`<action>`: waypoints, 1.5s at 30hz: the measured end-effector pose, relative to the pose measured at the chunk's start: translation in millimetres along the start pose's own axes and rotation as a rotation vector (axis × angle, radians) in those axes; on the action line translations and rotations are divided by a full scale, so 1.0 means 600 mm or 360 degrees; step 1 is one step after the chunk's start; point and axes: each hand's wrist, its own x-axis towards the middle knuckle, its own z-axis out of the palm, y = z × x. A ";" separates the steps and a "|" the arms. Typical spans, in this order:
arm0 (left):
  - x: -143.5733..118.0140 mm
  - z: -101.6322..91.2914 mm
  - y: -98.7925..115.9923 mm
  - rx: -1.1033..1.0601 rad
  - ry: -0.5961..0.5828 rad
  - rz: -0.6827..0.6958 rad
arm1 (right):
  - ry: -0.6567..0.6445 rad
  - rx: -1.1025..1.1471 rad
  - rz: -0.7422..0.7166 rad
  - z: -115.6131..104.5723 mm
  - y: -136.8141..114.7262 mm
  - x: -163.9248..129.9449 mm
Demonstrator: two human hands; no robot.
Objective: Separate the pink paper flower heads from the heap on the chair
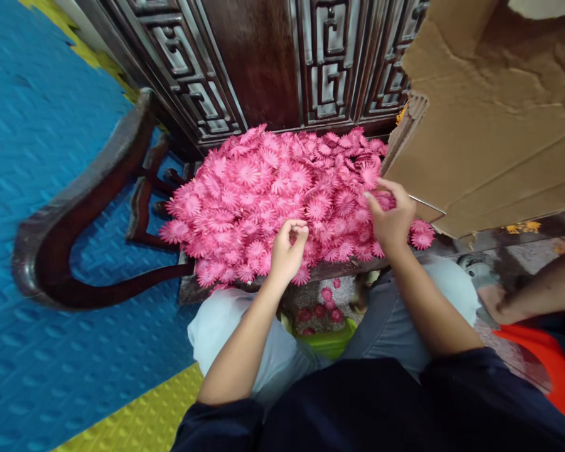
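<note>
A large heap of pink artificial flower heads [245,194] covers the dark wooden bench seat [329,271] in front of my knees. Over the front of the heap, my left hand [288,250] has its thumb and fingers curled together in a pinch. Whatever may be between those fingertips is too small to make out. At the heap's right side, my right hand [394,216] reaches in with thumb and forefinger apart, close to a pink flower head [370,174]. Beside its knuckles runs a thin pale rod [427,206], and I cannot tell whether the hand touches it.
Upright cardboard [489,138] borders the heap on the right. A curved wooden armrest [42,251] stands left, a carved wooden back [252,63] behind. Fallen pink flowers [328,301] and something green [329,342] lie below. Another person's leg [541,282] is at right.
</note>
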 end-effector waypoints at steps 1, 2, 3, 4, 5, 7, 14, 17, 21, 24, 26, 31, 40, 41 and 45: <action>0.000 0.002 -0.003 0.0024 -0.0035 0.0000 | -0.0118 0.0013 0.0025 0.001 0.004 0.005; 0.001 0.004 -0.005 0.0046 -0.0063 0.0003 | -0.0235 0.0042 0.0054 0.002 0.005 0.006; 0.000 0.006 -0.006 0.0065 -0.0081 0.0008 | -0.0339 0.0082 0.0075 0.002 0.003 0.004; -0.001 0.008 -0.006 0.0083 -0.0091 0.0015 | -0.0427 0.0131 0.0087 0.002 -0.003 -0.001; -0.002 0.010 -0.004 0.0098 -0.0102 0.0030 | -0.0504 0.0188 0.0089 0.002 -0.010 -0.009; -0.006 0.014 0.001 0.0115 -0.0154 0.0096 | -0.0657 0.0333 0.0110 0.001 -0.027 -0.027; -0.020 0.028 0.004 0.0334 -0.0141 0.0452 | -0.1250 0.1146 0.0972 0.023 -0.047 -0.079; -0.019 0.030 -0.001 0.0412 -0.0084 0.0466 | -0.1356 0.1485 0.1214 0.028 -0.048 -0.084; -0.016 0.025 -0.001 0.0326 -0.0003 0.0435 | -0.1470 0.1542 0.1199 0.025 -0.054 -0.080; -0.015 0.022 0.004 0.0315 0.0073 0.0446 | -0.1475 0.1482 0.1246 0.023 -0.054 -0.079; -0.016 0.021 0.006 0.0299 0.0102 0.0459 | -0.1282 0.1424 0.1347 0.024 -0.050 -0.082; -0.014 0.019 0.006 0.0210 0.0176 0.0405 | -0.1110 0.1307 0.1400 0.031 -0.040 -0.089; -0.010 0.012 0.005 0.0037 0.0329 0.0298 | -0.1355 0.0955 0.1073 0.026 -0.053 -0.082; -0.010 0.012 0.006 0.0033 0.0334 0.0301 | -0.1335 0.0956 0.1062 0.027 -0.054 -0.083; -0.006 0.007 0.002 0.0006 0.0315 0.0279 | -0.1240 0.0992 0.0974 0.030 -0.049 -0.088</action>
